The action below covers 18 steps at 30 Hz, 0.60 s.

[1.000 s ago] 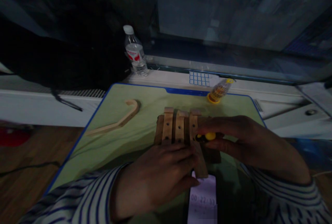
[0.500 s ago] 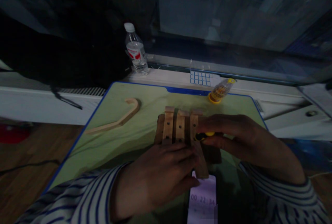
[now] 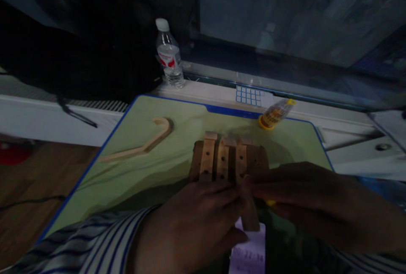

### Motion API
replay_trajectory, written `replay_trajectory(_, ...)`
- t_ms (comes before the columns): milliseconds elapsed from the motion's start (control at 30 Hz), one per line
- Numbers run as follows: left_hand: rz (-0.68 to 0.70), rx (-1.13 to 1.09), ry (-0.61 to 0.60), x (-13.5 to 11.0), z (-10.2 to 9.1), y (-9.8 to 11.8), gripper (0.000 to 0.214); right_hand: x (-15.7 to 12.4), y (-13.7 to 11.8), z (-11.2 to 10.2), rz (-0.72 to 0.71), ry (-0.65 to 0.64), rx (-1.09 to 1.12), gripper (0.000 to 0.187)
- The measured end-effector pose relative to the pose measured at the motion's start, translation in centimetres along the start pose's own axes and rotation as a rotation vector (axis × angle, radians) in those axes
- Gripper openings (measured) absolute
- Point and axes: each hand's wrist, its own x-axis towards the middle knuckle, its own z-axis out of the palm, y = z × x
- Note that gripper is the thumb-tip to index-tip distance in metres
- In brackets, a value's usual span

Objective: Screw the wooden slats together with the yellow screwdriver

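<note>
Three hook-shaped wooden strips with dark holes lie side by side across a darker wooden board point(image 3: 260, 158). My left hand point(image 3: 193, 219) lies over their lower parts, its fingers closed round the rightmost wooden hook point(image 3: 241, 160), whose lower end sticks out below the hand. Beside it, my right hand point(image 3: 320, 202) is closed on a yellow-and-black tool point(image 3: 270, 202). Only a bit of yellow shows between the fingers; the tool's tip is hidden. The right fingertips are at the lower hole of that hook.
A loose wooden hook point(image 3: 149, 145) lies on the left of the green table point(image 3: 180, 117). A small yellow-capped bottle point(image 3: 275, 115) stands at its back right edge. A lit phone point(image 3: 249, 248) lies below my hands. A water bottle point(image 3: 170, 58) stands on the sill.
My right hand has shifted down and right and turned, so the tool is now mostly hidden. My left hand keeps its place on the hooks. The view has moved slightly.
</note>
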Motion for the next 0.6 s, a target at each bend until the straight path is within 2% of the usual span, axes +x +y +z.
replay_trajectory(133, -0.071, 0.018, -0.02, -0.1, 0.1, 0.4, 0.033, -0.2, 0.3, 0.1, 0.02, 0.003, -0.002, 0.031)
replay_trajectory(267, -0.108, -0.007, -0.048, -0.4, 0.3, 0.2, 0.032, -0.8, 0.6, 0.2, 0.094, 0.02, -0.048, 0.038)
replay_trajectory(433, -0.054, 0.031, -0.032, -0.3, 0.6, -0.3, 0.038, -1.5, 0.5, 0.5, 0.129, 0.038, -0.072, 0.038)
replay_trajectory(600, 0.048, 0.057, 0.044, -0.2, 0.7, -0.9, 0.029, -1.9, 0.3, 1.3, 0.279, 0.189, -0.196, 0.036)
